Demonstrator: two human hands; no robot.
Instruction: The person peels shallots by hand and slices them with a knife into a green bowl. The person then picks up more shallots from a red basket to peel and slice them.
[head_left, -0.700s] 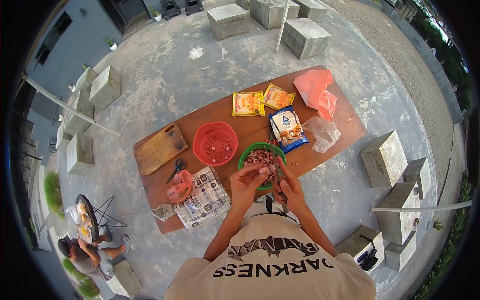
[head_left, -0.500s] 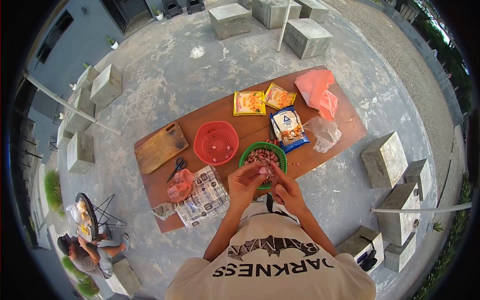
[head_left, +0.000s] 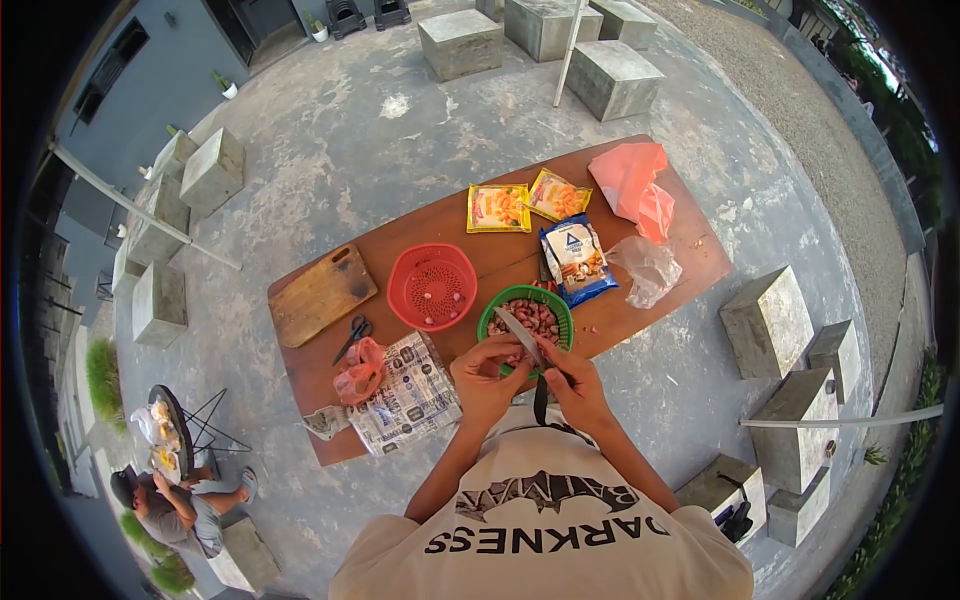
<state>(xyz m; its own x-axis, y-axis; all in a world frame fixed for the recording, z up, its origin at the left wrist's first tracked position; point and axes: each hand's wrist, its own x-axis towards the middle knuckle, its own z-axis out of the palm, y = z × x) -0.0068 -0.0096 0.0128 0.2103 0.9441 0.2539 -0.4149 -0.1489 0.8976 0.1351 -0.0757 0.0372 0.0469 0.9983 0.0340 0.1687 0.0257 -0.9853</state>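
My right hand (head_left: 577,388) grips a knife (head_left: 519,333), its blade pointing up and left over the green basket and its black handle hanging below. Close beside it, my left hand (head_left: 486,382) pinches a small shallot, mostly hidden by the fingers, near the blade. Both hands are at the near rim of the green basket (head_left: 567,318), which holds many reddish shallots (head_left: 535,318). To the left, a red basket (head_left: 398,285) has a few pale peeled shallots (head_left: 457,297) in it.
On the brown table (head_left: 470,345) lie a cutting board (head_left: 322,295), scissors (head_left: 353,337), newspaper (head_left: 408,395), a red plastic bag (head_left: 360,372), yellow packets (head_left: 498,208), a blue-white packet (head_left: 577,258) and an orange bag (head_left: 635,185). A person (head_left: 175,515) sits at lower left.
The knife blade has swung into clear view above the green basket. My left hand has shifted slightly left and down, and the pale shallot that showed between the fingers is now mostly covered.
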